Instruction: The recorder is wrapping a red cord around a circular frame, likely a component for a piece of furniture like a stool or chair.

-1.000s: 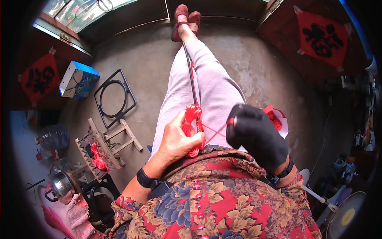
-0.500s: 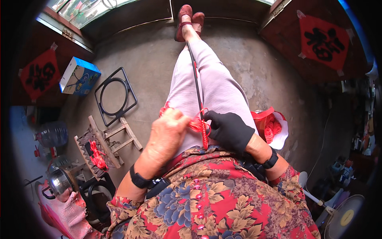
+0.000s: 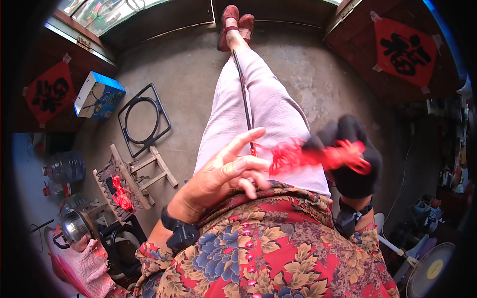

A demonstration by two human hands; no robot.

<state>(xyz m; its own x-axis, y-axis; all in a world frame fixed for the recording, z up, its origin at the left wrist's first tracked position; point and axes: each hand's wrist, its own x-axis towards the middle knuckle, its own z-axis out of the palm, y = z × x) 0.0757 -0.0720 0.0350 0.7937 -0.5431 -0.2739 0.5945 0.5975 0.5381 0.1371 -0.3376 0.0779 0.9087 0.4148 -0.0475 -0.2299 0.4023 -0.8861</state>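
A thin dark rod (image 3: 246,102) lies lengthwise along my legs, with red cord wrapped about its near end. My bare left hand (image 3: 221,174) is over my lap beside that end, fingers spread and nothing seen in them. On the right, my right hand (image 3: 361,176), in a black glove, grips a bundle of red cord (image 3: 293,158). The bundle stretches across my thigh, and a strand seems to run from it toward the rod. Both bundle and glove are blurred by motion.
Left of me, a second red cord bundle (image 3: 121,193) lies on a small wooden stool (image 3: 107,181). Beyond are a black square frame with a ring (image 3: 144,119) and a blue box (image 3: 102,97). A fan (image 3: 430,270) stands at lower right.
My right hand has swung right, pulling the red cord bundle away from the rod. My left hand has let go of the cord and spread its fingers. The red-and-white bag is now hidden.
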